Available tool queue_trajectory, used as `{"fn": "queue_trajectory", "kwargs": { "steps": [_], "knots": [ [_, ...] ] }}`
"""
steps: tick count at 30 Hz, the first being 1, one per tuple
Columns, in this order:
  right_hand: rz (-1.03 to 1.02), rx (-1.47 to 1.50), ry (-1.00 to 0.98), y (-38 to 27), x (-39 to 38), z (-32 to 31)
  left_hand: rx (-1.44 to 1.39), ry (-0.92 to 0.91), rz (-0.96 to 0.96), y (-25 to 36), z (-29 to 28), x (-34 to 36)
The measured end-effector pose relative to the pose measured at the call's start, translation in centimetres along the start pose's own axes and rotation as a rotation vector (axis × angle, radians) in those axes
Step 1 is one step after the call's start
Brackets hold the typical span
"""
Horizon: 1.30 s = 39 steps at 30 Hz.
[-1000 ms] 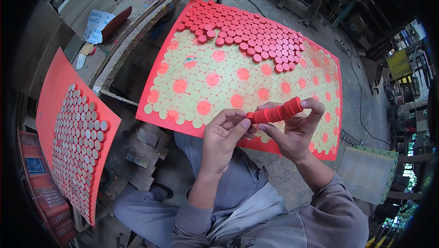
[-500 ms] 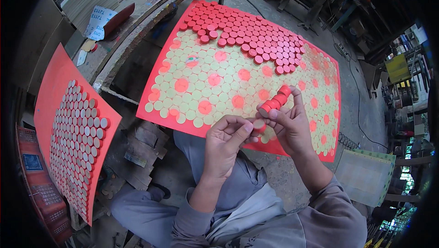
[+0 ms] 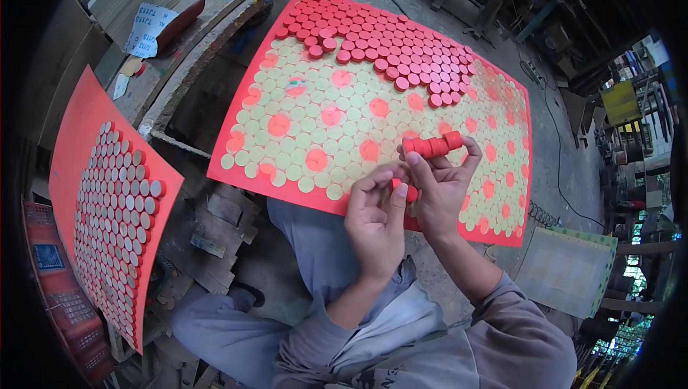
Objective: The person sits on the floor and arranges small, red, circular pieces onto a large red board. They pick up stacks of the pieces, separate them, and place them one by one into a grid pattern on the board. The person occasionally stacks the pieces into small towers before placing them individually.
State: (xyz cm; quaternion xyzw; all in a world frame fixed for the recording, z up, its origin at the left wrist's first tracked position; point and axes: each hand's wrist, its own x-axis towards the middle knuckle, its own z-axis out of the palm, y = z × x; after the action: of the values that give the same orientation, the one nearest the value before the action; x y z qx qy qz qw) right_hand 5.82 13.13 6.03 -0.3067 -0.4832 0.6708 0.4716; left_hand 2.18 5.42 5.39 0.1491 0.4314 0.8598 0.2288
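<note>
My right hand (image 3: 443, 199) grips a short row of red discs (image 3: 432, 146), side by side between thumb and fingers. Close beside it, my left hand (image 3: 376, 220) pinches a single red disc (image 3: 411, 192) between thumb and forefinger. Both hands are above the near edge of a large red board (image 3: 240, 177). Pale yellow-green circles (image 3: 292, 172) cover much of that board, with red round spots among them. Along its far side, many red discs (image 3: 401, 38) stand packed together.
At the left, a second red sheet (image 3: 80, 120) leans, bearing many pale-faced discs (image 3: 118, 202) with red sides. Beneath it is a red plastic crate (image 3: 68, 303). A worn bench edge (image 3: 193, 66) runs behind. Wood scraps (image 3: 218, 235) lie on the floor, and a pale panel (image 3: 566, 271) rests at right.
The row of discs in my right hand has swung from a slant to nearly level. My left hand has shifted right, and its disc has turned, showing red instead of its pale face.
</note>
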Motion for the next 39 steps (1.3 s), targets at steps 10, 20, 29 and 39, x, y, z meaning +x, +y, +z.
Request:
{"fn": "queue_trajectory", "kwargs": {
  "steps": [10,20,29,39],
  "knots": [
    [-0.489,-0.553,-0.371,-2.3,-0.3,-4.6,1.017,-0.418,0.372,1.2,-3.5,2.4],
    [-0.648,-0.816,-0.559,-1.7,-0.7,-5.9,0.961,-0.287,0.492,5.5,-4.9,1.7],
    [-0.692,-0.776,-0.565,-0.1,-1.0,-3.1,0.852,-0.224,0.441,5.8,-6.3,1.0],
    [0.076,-0.234,-0.452,-3.7,-3.2,-1.3,0.637,-0.529,0.481,6.5,-7.9,1.9]
  ]
}}
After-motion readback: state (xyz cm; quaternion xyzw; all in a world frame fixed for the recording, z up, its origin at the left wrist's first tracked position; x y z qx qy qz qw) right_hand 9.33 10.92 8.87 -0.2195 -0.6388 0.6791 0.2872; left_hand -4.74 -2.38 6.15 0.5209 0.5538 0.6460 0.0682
